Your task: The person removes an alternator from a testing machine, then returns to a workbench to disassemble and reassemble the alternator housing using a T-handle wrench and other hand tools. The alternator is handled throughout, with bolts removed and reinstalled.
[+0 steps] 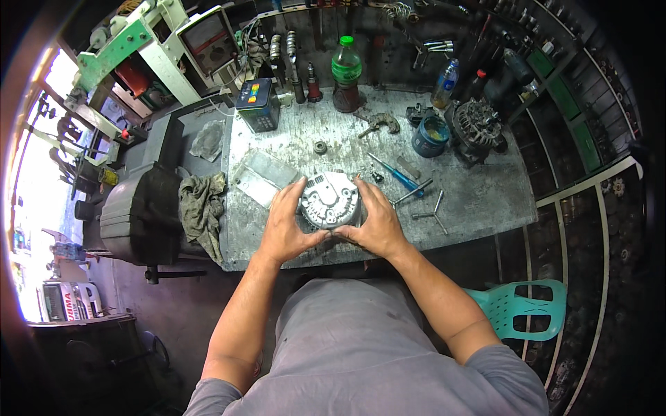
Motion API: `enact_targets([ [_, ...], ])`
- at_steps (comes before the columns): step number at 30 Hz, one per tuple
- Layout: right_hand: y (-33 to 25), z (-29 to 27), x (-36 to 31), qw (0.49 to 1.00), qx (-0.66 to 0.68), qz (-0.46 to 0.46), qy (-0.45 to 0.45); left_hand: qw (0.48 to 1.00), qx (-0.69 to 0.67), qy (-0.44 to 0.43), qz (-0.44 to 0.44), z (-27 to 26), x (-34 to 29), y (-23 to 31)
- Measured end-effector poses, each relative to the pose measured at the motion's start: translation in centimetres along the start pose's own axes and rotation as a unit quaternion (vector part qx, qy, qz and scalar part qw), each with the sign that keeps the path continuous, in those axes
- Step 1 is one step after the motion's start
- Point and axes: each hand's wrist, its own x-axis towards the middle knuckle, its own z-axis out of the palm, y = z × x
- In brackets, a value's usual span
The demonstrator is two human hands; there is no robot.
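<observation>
A round, silver-grey alternator (pixel 330 200) is at the front of the metal workbench, its slotted end face turned up. My left hand (pixel 286 220) wraps its left side, and my right hand (pixel 378 218) wraps its right side. Both thumbs meet at the near edge. Just right of it lie a blue-handled screwdriver (pixel 404 182) and a T-shaped wrench (pixel 435 213). A clear flat plastic piece (pixel 260 177) lies beside my left hand. Beyond the alternator sits a small ring-shaped metal part (pixel 320 147).
On the workbench (pixel 472 201) stand a battery (pixel 257 104), a green-capped bottle (pixel 346 73), a blue tin (pixel 430 136) and another alternator (pixel 475 128). A vise (pixel 142 215) with a rag (pixel 203 208) flanks the left edge. A teal plastic chair (pixel 525 308) stands at the right.
</observation>
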Motion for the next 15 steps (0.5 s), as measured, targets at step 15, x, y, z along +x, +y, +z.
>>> enact_targets([
  [15,-2.7,-1.4,0.4,0.996,-0.065,0.044,-0.033,1.000,-0.022,-0.005,0.006,-1.1,0.3,0.5],
])
